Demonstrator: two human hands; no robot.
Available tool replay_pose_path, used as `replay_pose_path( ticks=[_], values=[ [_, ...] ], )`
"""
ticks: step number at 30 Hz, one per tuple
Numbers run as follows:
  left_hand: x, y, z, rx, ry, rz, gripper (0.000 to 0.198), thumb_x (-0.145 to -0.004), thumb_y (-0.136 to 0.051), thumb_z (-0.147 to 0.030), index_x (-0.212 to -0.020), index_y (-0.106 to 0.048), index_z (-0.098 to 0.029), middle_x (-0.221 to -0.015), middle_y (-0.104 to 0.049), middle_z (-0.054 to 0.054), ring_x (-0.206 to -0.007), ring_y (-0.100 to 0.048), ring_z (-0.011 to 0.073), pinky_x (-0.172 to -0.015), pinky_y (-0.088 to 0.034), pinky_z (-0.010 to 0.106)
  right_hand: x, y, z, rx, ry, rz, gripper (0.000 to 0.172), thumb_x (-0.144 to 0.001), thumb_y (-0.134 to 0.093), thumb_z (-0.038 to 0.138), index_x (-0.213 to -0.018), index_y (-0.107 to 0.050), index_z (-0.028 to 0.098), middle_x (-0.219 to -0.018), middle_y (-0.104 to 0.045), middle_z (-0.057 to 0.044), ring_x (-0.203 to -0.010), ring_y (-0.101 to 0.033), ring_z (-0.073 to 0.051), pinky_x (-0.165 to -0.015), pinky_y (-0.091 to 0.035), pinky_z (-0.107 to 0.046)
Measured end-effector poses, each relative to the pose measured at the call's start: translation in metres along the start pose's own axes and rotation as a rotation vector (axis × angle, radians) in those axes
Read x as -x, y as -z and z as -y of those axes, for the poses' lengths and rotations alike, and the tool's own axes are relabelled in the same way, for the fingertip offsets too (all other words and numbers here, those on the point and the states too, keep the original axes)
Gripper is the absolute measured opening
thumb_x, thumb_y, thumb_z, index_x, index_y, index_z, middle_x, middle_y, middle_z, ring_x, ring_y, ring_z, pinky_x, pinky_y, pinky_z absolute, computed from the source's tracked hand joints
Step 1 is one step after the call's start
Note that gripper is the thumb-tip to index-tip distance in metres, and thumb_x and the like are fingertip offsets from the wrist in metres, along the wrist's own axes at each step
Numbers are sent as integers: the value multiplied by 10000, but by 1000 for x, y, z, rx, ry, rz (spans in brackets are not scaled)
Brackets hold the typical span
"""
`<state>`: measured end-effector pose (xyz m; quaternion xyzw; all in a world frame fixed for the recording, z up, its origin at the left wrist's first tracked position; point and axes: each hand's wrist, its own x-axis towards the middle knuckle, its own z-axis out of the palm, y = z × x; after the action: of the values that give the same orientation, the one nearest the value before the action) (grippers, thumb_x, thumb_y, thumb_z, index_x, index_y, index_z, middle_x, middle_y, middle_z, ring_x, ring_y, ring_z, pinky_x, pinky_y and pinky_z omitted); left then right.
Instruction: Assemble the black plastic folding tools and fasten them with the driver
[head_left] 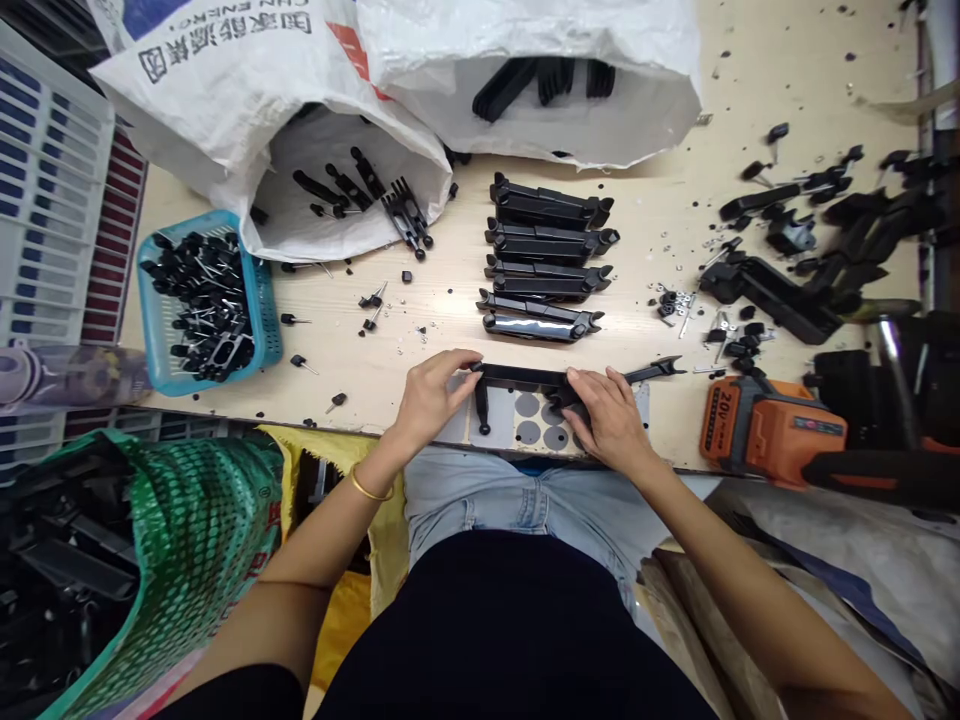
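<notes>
In front of my body lies a black plastic folding bracket (521,376) near the table's front edge. My left hand (433,393) pinches its left end between thumb and fingertips. A short arm (482,404) of the bracket points down toward me there. My right hand (609,415) is closed around the right end, and the fingers hide part of it. Another arm with a forked tip (656,369) sticks out to the right past this hand. Beneath the bracket is a sheet with grey round pads (529,432). Beyond it, several similar folded black brackets (551,243) lie in a column.
Two white woven sacks (420,215) with black parts lie at the back. A blue basket (270,320) of black-headed screws stands left. An orange power-tool battery (772,430), loose screws and black parts (787,290) are at right. A green sack (202,530) stands lower left.
</notes>
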<state>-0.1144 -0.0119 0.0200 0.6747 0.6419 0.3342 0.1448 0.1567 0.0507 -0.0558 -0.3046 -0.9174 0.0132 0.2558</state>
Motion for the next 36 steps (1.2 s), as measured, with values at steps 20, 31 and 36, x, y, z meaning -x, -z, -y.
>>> replay_pose_path(
  ticks=[20, 31, 36],
  values=[
    [9, 9, 2, -91, 116, 234, 657, -871, -683, -330, -1453, -447, -138, -1107, -668, 92, -955, -629, 198, -854, -506, 316, -68, 1, 49, -18, 95, -22, 478, -871, -478, 284, -1345, -509, 228, -1376, -425, -16, -1296, -342, -116, -1133, -313, -290],
    [29, -31, -18, -331, 631, 669, 731, -1004, -453, -352, -1592, -147, -43, -878, -687, 175, -835, -693, 342, -711, -493, 367, -82, -28, 47, 30, 202, 43, 552, -820, -475, 128, -1368, -456, 185, -1151, -538, -28, -972, -360, -79, -867, -303, -221],
    [21, -32, -24, -298, 710, 693, 741, -1018, -400, -332, -1581, -68, 17, -927, -680, 211, -865, -691, 336, -756, -499, 381, -79, -28, 53, 92, 194, 106, 532, -854, -509, 236, -1383, -454, 247, -1208, -502, -46, -1013, -340, -91, -888, -278, -262]
  ],
)
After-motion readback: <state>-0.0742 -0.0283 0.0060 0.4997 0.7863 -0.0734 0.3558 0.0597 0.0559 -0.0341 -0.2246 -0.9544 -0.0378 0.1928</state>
